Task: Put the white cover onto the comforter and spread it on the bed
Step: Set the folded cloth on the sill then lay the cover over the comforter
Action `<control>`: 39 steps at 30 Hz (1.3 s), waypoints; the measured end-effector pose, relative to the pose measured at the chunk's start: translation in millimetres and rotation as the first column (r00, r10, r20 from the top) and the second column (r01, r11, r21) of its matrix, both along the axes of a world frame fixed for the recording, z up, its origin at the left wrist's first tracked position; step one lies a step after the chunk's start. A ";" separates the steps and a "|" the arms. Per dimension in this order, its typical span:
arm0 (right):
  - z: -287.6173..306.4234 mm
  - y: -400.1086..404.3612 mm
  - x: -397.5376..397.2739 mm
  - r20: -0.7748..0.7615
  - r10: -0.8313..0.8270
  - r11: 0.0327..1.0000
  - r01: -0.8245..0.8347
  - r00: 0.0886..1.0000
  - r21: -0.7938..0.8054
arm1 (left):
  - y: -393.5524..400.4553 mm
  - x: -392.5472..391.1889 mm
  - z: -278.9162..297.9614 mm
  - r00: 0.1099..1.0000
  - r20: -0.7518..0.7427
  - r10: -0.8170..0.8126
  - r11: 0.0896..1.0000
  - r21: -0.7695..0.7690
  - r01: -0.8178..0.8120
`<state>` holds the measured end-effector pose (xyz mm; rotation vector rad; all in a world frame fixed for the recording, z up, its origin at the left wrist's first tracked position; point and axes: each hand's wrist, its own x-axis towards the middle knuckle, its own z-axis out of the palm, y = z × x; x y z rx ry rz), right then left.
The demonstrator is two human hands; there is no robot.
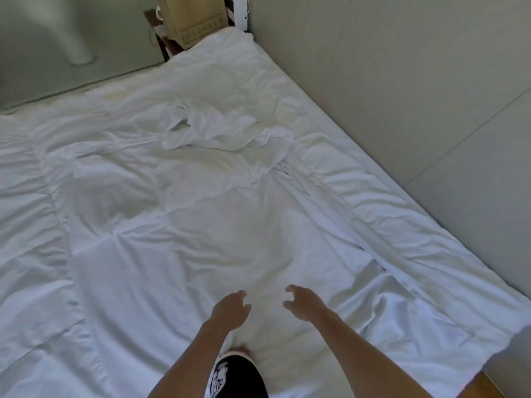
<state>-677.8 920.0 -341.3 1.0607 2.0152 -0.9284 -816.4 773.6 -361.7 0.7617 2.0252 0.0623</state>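
While my two bare forearms reach in from the bottom centre of the frame, I note both hands held over the bedding, close together but apart. My left hand [230,310] sits just left of centre, fingers loosely curled and relaxed, holding nothing that I can see. My right hand [303,304] is beside it, thumb and fingers spread in a loose claw, also holding nothing; whether either hand touches the fabric below I cannot tell. Under them lies the white cover [218,231], a smoother, thinner sheet spread across the middle of the frame, wrinkled, with a bunched, twisted heap of it [218,130] above centre and a long folded ridge running down toward the lower right. Beneath and around it I see the comforter [31,214], white and puffy with stitched seams, filling the left side and reaching the upper corner of the bed. Both lie flat on the bed, whose right edge runs diagonally along a pale grey wall [402,81] on the right of the frame. At the top centre, past the far corner, stands a tan cardboard box [192,21] with a white frame post [240,12] beside it. At the bottom centre my knee shows in dark printed shorts [235,377].
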 end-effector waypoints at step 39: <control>2.3 114.8 405.6 -0.577 -0.435 0.859 0.511 0.691 -0.036 | 248.8 409.6 41.4 0.720 0.360 0.593 0.745 0.095 -0.661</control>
